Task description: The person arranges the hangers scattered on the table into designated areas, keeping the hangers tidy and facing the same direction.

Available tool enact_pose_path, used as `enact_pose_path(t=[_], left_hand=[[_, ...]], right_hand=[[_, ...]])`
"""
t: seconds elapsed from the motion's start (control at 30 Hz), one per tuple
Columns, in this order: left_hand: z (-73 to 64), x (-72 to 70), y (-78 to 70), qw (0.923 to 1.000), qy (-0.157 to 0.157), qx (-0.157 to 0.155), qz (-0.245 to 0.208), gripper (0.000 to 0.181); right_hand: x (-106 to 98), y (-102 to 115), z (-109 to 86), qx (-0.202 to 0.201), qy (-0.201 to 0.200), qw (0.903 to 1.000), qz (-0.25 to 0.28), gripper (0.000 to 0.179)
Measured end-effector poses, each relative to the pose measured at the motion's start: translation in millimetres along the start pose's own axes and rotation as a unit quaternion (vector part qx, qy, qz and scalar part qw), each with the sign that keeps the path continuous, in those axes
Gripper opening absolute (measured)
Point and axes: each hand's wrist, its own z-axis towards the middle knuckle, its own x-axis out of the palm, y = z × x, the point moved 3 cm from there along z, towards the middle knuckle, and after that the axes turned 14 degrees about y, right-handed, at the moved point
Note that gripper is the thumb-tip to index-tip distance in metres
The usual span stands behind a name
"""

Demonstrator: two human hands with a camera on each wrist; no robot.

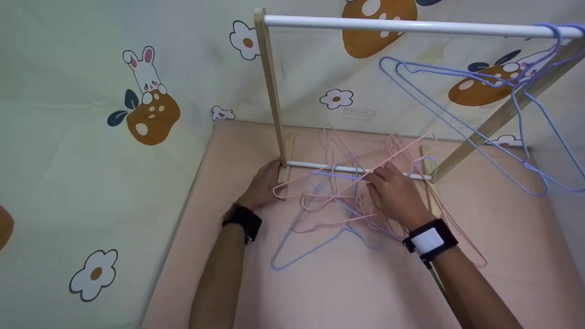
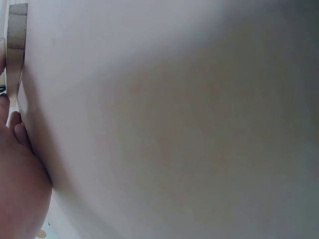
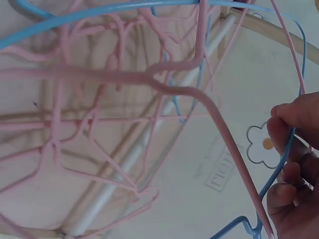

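My left hand [image 1: 263,187] is low at the left side of a clothes rack, its fingers around the wooden foot [image 1: 284,180] at the base of the left post [image 1: 273,87]. In the left wrist view part of that foot [image 2: 17,35] shows between the fingers. Over the lower white rod [image 1: 315,167], my right hand [image 1: 397,196] holds a blue hanger [image 3: 303,50] by its wire, fingers curled round it. A pink hanger [image 3: 229,139] crosses close to these fingers. Below lies a tangle of pink hangers [image 1: 320,224], with a blue hanger [image 1: 311,252] among them.
Blue hangers [image 1: 457,69] hang at the right end of the rack's upper white rod [image 1: 411,26]. Under the rack is a pink cloth surface [image 1: 320,292]. Walls printed with rabbits and flowers [image 1: 96,274] stand close on the left and behind.
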Motion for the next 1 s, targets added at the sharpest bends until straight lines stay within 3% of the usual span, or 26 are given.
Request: enact_pose_path(t=[0.27, 0.43, 0.73, 1.0], left_hand=[[2.7, 2.5, 7.0, 0.9994, -0.024, 0.024, 0.0, 0.085], [2.0, 1.9, 5.7, 0.9994, -0.025, 0.022, -0.008, 0.085], [3.1, 2.5, 3.1, 0.9999, -0.007, -0.001, 0.01, 0.084], [3.8, 2.9, 3.3, 0.9996, -0.004, -0.027, -0.009, 0.082]], right_hand=[[23.9, -5.8, -4.3, 0.014, 0.026, 0.9994, 0.02, 0.02], [31.5, -10.4, -5.4, 0.012, 0.03, 0.999, 0.032, 0.018], [36.9, -17.6, -11.4, 0.021, 0.038, 0.9966, 0.07, 0.017], [39.7, -28.1, -22.5, 0.05, 0.033, 0.9946, 0.084, 0.014]])
